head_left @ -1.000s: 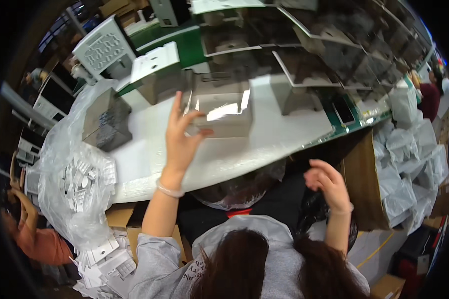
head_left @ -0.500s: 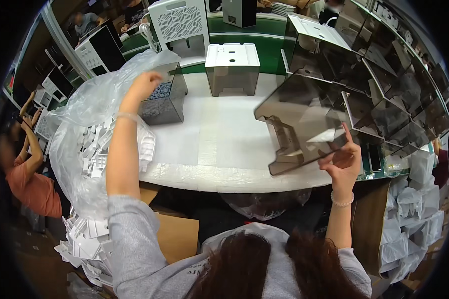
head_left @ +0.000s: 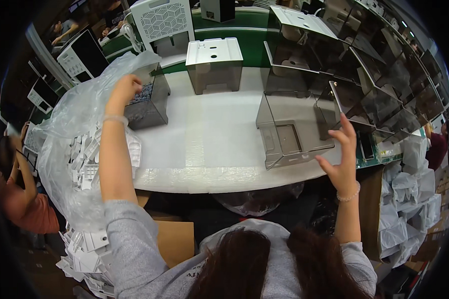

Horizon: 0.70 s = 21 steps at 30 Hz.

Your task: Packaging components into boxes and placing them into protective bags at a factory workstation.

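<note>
My left hand (head_left: pixel 124 90) is over a smoky clear bin (head_left: pixel 157 102) at the left of the table, which holds many small grey-blue pieces (head_left: pixel 143 93). Its fingers are curled down together; what they hold, if anything, is hidden. At the right, an open-topped smoky clear tank (head_left: pixel 272 137) stands on the white table covering, with a rectangular opening visible low inside it. Beside its right side, my right hand (head_left: pixel 343 157) has thumb and fingers spread apart and nothing in it.
A smoky tank with a white lid (head_left: pixel 214 50) stands at the back centre. Stacked smoky tanks (head_left: pixel 379 84) crowd the right. White plastic parts (head_left: pixel 87 162) and a clear plastic bag (head_left: pixel 75 114) lie left. A white patterned panel (head_left: pixel 163 25) rises behind; other people are at far left.
The tilted smoky tank at the right now stands level on the table, and my right hand has come away from it. My left hand stays over the bin, fingers lower. The view has shifted slightly.
</note>
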Each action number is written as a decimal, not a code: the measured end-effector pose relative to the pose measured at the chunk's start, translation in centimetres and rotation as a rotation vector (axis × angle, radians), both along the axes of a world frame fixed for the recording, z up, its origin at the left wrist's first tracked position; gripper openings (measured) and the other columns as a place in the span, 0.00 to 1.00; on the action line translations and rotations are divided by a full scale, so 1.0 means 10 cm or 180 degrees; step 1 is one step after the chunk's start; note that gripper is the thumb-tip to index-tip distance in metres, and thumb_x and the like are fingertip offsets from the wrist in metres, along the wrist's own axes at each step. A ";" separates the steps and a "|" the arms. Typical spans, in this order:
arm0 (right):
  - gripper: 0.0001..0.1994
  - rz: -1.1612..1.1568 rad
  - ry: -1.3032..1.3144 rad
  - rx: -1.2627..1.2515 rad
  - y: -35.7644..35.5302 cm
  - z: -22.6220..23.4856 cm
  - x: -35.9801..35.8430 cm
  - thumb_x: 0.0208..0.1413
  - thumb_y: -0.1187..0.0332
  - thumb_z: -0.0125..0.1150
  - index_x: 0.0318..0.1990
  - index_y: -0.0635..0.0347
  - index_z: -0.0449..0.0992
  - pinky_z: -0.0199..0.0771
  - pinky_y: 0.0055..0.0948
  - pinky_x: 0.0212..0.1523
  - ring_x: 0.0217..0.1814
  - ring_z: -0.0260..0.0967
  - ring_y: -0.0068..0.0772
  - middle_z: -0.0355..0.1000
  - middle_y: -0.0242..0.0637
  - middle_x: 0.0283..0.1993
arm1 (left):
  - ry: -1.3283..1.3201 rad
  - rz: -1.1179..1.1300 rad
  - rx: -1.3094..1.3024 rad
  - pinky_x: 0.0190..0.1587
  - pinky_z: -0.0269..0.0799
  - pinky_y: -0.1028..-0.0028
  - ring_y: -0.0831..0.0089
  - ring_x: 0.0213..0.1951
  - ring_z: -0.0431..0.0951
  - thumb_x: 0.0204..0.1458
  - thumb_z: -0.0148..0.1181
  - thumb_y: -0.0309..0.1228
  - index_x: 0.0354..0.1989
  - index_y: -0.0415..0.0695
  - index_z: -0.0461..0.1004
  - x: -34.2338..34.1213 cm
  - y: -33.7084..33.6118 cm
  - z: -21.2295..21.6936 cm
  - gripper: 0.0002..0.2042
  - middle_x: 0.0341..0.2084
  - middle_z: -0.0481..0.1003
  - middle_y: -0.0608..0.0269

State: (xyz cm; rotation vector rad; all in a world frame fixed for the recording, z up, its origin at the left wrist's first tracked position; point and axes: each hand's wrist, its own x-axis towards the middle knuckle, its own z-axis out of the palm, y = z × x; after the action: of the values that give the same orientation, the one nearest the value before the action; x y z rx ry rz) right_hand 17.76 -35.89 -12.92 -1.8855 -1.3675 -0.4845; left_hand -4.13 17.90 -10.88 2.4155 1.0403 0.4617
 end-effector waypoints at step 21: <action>0.08 0.0777 0.1069 -0.0810 0.65 0.88 -0.44 0.46 0.82 0.62 0.35 0.65 0.75 0.75 0.18 0.35 0.34 0.74 0.20 0.75 0.35 0.32 | -0.3561 -0.2322 -0.2091 0.25 0.58 0.84 0.82 0.21 0.65 0.59 0.53 0.43 0.49 0.39 0.60 0.50 -2.97 -0.10 0.20 0.19 0.69 0.65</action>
State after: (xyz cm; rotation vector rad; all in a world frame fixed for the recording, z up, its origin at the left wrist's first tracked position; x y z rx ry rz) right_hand 13.35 -29.37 -4.17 -1.8584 -1.4521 0.1302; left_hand 0.92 -11.78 -11.90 1.3843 -0.1837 0.8536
